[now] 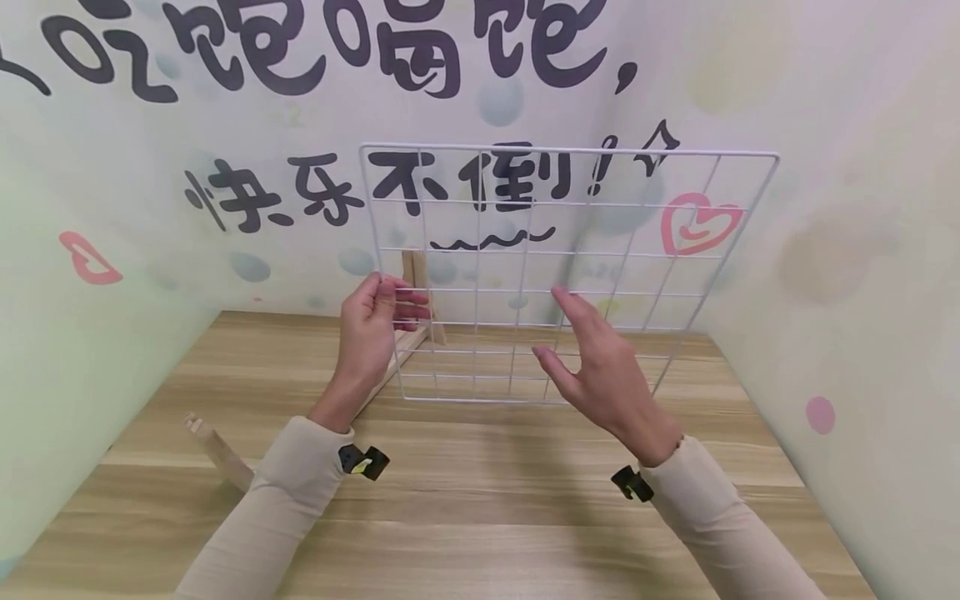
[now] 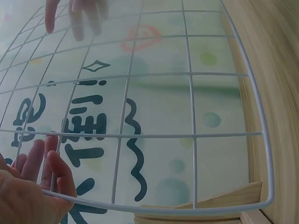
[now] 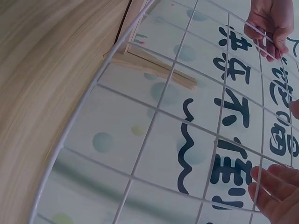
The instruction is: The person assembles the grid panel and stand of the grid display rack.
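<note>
A white wire grid panel (image 1: 495,292) is held tilted up in front of me, with the wall lettering showing through its squares. My left hand (image 1: 371,321) grips its left edge wire, thumb on the near side and fingers reaching through behind. In the left wrist view, that same hand (image 2: 42,186) has the rim wire between thumb and fingers. My right hand (image 1: 607,367) is spread in front of the panel's right half, fingers fairly straight. Seen from the right wrist, the fingertips of this hand (image 3: 275,191) are right at a grid wire.
Behind the panel's left side stands a light wooden frame (image 1: 412,271) with a long bar along the table (image 1: 480,533). Another wooden piece (image 1: 217,450) lies partly under my left forearm. Printed walls (image 1: 862,250) rise at the back and both sides.
</note>
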Demonstrator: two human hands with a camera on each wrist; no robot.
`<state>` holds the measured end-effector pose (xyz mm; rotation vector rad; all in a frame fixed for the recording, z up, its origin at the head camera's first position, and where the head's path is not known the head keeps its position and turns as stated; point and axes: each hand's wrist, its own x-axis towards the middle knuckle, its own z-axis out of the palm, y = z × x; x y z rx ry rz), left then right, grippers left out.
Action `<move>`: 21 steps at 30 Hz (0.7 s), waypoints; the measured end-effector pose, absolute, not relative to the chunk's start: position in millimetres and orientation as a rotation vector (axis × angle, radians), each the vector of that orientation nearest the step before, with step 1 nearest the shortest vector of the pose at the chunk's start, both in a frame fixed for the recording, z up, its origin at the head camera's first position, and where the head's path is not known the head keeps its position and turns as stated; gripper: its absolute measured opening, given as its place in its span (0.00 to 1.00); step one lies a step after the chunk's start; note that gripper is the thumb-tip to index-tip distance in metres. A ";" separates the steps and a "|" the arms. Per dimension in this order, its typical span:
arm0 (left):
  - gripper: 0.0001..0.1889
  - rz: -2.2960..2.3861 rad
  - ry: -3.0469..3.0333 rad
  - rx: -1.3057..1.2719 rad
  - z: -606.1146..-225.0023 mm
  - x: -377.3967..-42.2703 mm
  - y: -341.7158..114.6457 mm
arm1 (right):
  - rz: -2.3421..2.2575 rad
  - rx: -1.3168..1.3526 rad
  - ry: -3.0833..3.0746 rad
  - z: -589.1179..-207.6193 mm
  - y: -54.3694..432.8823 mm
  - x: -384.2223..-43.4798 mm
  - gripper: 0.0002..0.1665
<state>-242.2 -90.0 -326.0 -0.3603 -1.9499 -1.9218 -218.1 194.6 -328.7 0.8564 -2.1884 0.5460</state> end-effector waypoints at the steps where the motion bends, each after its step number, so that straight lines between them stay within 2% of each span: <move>1: 0.19 -1.925 -1.947 -0.363 -326.1 -242.2 -89.3 | 0.542 0.854 -2.190 -328.8 194.0 -218.9 0.44; 12: 0.17 -1.894 -1.967 -0.410 -326.2 -240.4 -84.8 | 0.540 0.771 -2.189 -331.0 186.7 -223.3 0.41; 21: 0.17 -1.929 -1.968 -0.398 -325.8 -238.7 -81.7 | 0.518 0.582 -2.107 -335.2 168.7 -225.9 0.33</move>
